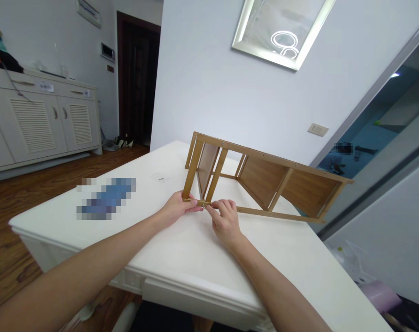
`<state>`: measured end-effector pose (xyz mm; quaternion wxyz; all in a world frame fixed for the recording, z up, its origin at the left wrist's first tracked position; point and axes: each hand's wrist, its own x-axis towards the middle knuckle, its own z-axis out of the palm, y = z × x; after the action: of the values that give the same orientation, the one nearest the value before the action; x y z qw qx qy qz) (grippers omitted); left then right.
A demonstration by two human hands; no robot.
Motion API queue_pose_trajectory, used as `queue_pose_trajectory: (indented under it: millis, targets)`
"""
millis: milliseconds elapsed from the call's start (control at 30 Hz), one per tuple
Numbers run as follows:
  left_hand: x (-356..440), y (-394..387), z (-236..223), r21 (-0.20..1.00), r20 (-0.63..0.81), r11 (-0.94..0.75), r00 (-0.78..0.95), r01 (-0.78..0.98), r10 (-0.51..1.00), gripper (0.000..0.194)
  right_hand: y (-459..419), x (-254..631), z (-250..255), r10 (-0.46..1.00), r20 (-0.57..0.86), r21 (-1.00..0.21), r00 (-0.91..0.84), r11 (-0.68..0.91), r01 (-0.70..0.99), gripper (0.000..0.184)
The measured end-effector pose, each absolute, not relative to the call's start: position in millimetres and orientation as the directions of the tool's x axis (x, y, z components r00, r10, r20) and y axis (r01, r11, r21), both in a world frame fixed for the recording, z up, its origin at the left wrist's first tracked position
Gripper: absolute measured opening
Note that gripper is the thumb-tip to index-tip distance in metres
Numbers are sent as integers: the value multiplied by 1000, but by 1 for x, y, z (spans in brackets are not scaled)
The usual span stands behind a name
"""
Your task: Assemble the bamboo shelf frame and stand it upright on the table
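A brown wooden shelf frame (226, 173) with several panels lies on its side across the white table (181, 249). My left hand (179, 206) is closed around the near rail at the frame's left end, thumb on top. Beside it, my right hand (226, 220) has its fingers bent together at a small metal screw (204, 206) at the near rail. The screw's tip and its hole are too small to make out. Further back on the table lies another small screw (161, 179).
A blurred blue item (107, 198) lies on the table's left part. Behind the table rises a wall with a framed picture (281, 32). A white cabinet (43, 120) stands at the left, near a dark door (138, 78). A pink object (380, 295) is at the lower right.
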<state>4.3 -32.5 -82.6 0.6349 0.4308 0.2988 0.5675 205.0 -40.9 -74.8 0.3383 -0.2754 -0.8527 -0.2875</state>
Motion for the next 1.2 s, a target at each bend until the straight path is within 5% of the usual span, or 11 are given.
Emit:
queue_pose_trajectory:
  millis: [800, 1200]
  targets:
    - [4, -34, -81, 888, 141, -38, 192, -458, 971, 45, -37, 207, -60, 239, 620, 482, -747, 635, 603, 23]
    - [2, -35, -77, 888, 110, -1, 209, -460, 972, 47, -40, 207, -60, 310, 652, 344, -692, 693, 634, 39]
